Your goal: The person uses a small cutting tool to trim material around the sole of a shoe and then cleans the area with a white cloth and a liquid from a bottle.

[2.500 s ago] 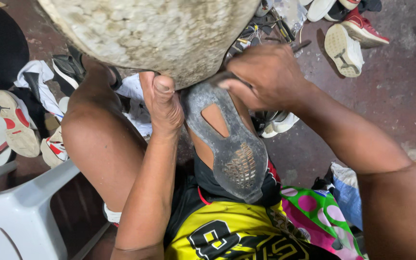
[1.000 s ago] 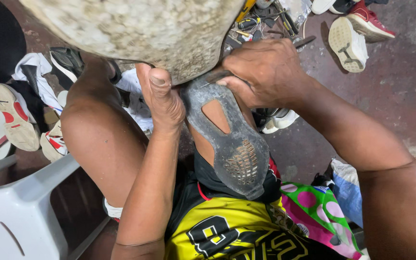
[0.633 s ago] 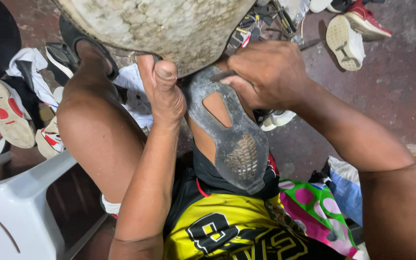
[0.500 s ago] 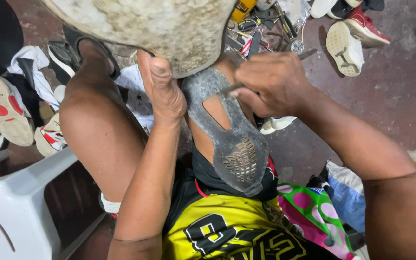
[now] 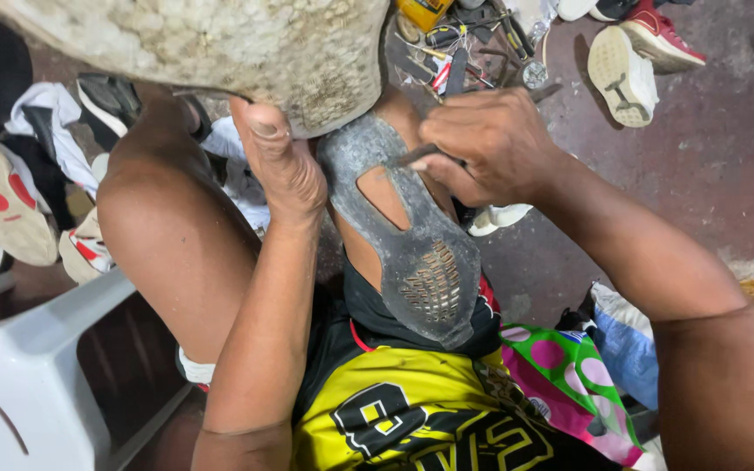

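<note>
The left hand (image 5: 283, 166) grips the edge of a grey shoe sole (image 5: 412, 244), fingers closed on it, propped over the person's lap. The right hand (image 5: 490, 144) has its fingers closed on a thin metal tool (image 5: 412, 157) pressed against the sole's upper end. Shoes (image 5: 630, 52) lie on the floor.

Even, soft overhead light, sharp centre, wide-angle stretching at edges

A small yellow glue can (image 5: 422, 10) at the top edge, among tools (image 5: 473, 48).
</note>
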